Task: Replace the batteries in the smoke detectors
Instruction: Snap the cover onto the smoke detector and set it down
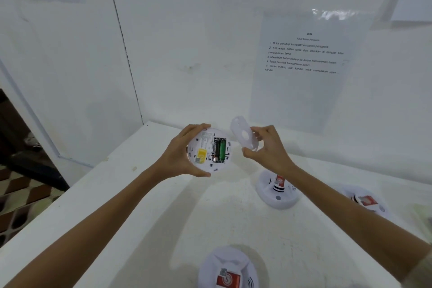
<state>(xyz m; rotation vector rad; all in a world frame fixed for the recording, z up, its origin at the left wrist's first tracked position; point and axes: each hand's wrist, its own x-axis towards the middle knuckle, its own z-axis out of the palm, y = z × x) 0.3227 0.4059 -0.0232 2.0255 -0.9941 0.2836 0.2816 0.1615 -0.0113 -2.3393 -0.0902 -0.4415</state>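
Smoke detector [207,147] is being held back side up near the picture's middle, above the tabletop [163,206]. The left hand [182,154] is gripping it from nine o'clock, its fingers [195,128] curling round the rim. Two batteries [219,150], one black and one green, are sitting in its open compartment. At three o'clock of it, apart, the right hand [268,151] is pinching the tilted white cover plate [243,134]. Other detectors are lying on the tabletop: second detector [271,196] at four o'clock, third detector [367,202] beyond it, fourth detector [230,269] at six o'clock.
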